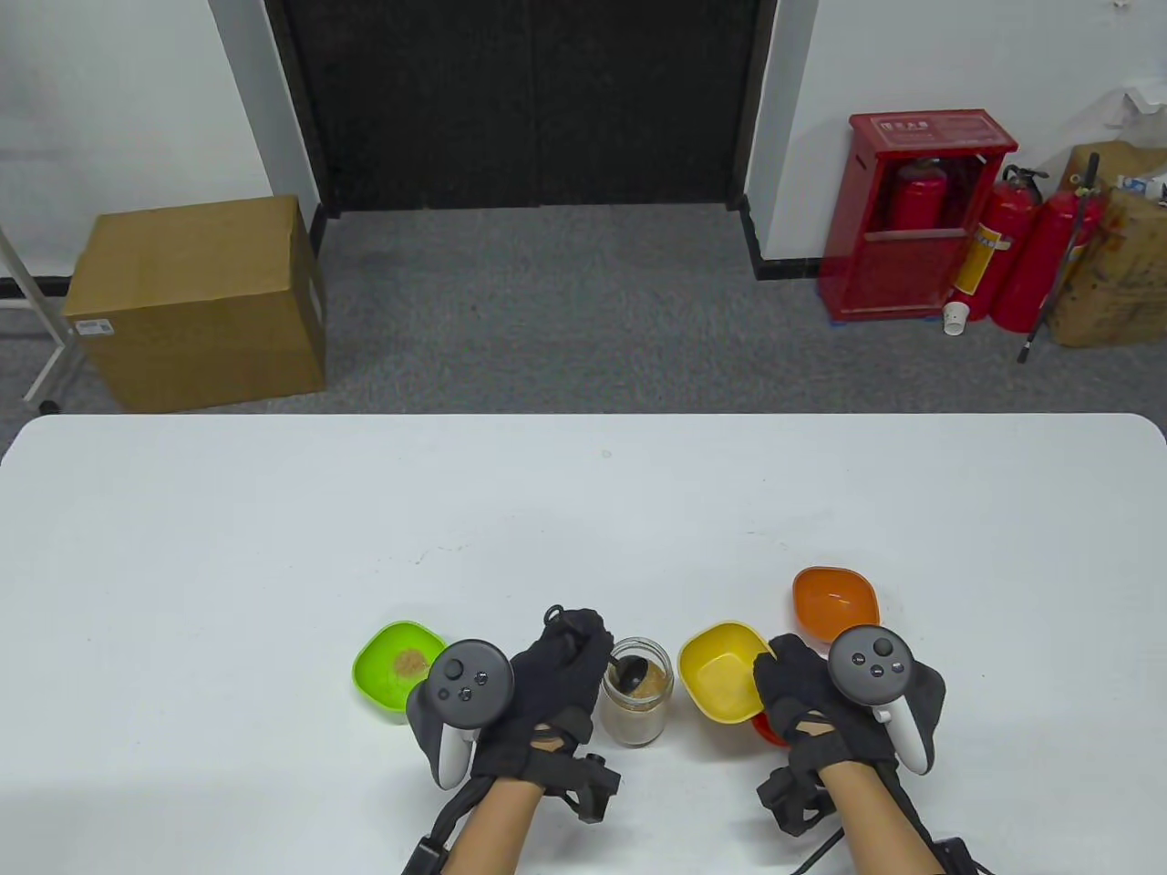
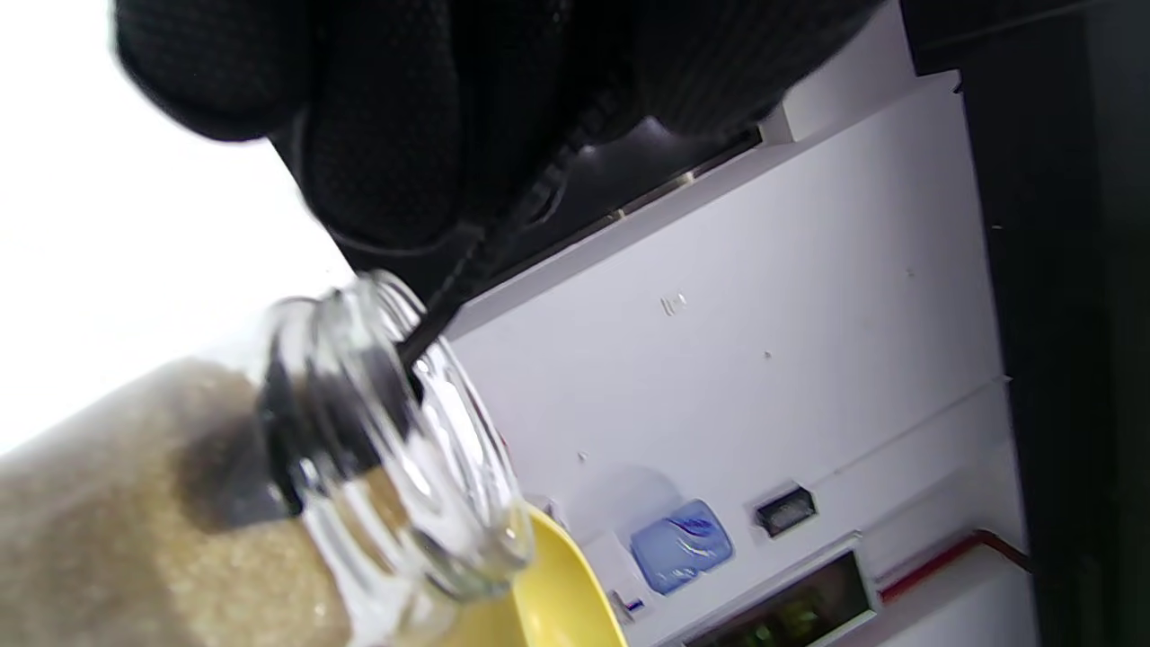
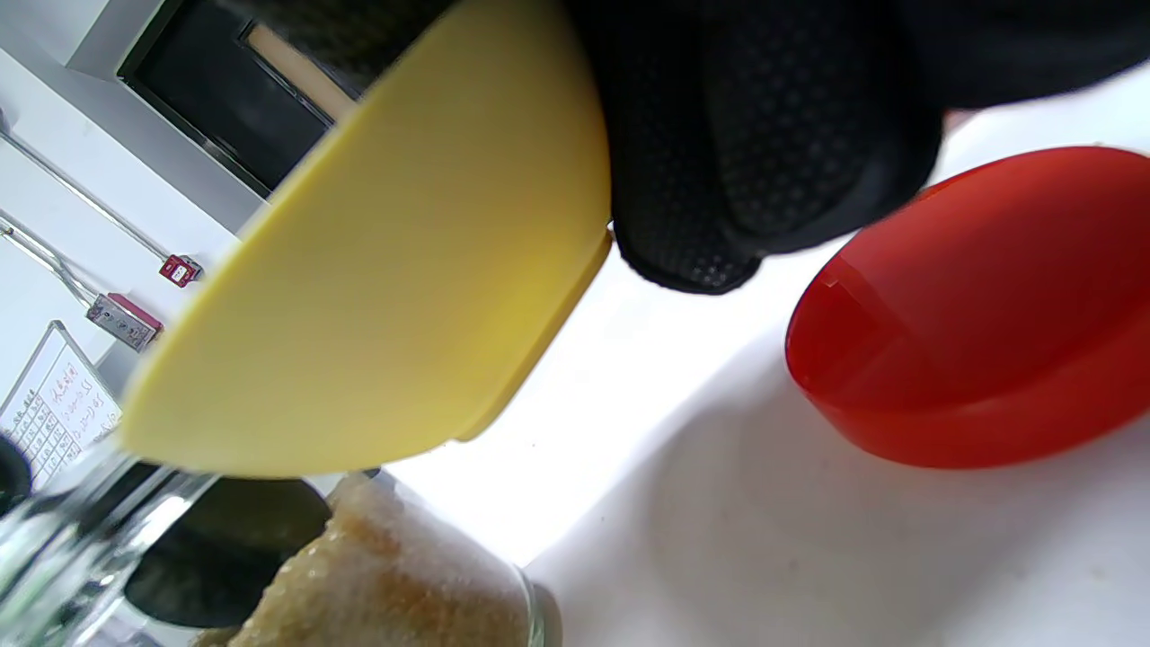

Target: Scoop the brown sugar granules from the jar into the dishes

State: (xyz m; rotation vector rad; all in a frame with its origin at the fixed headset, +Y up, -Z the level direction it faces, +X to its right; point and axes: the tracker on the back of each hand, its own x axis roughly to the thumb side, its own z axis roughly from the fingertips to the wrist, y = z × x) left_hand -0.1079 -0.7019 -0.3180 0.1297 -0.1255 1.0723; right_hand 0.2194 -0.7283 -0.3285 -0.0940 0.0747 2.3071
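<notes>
A glass jar (image 1: 638, 693) of brown sugar stands at the table's front middle. My left hand (image 1: 556, 670) holds a black spoon (image 1: 629, 673) with its bowl inside the jar (image 2: 359, 449), on the sugar. My right hand (image 1: 802, 697) grips the rim of a yellow dish (image 1: 725, 670) just right of the jar; the yellow dish (image 3: 377, 296) is lifted and tilted. A green dish (image 1: 397, 670) with a little sugar sits left of my left hand. An orange dish (image 1: 834, 602) sits behind my right hand.
A red lid (image 3: 979, 314) lies on the table under my right hand, partly showing in the table view (image 1: 770, 729). The white table (image 1: 583, 510) stretches away behind the dishes. A cardboard box (image 1: 196, 301) and fire extinguishers (image 1: 1003, 246) stand on the floor beyond.
</notes>
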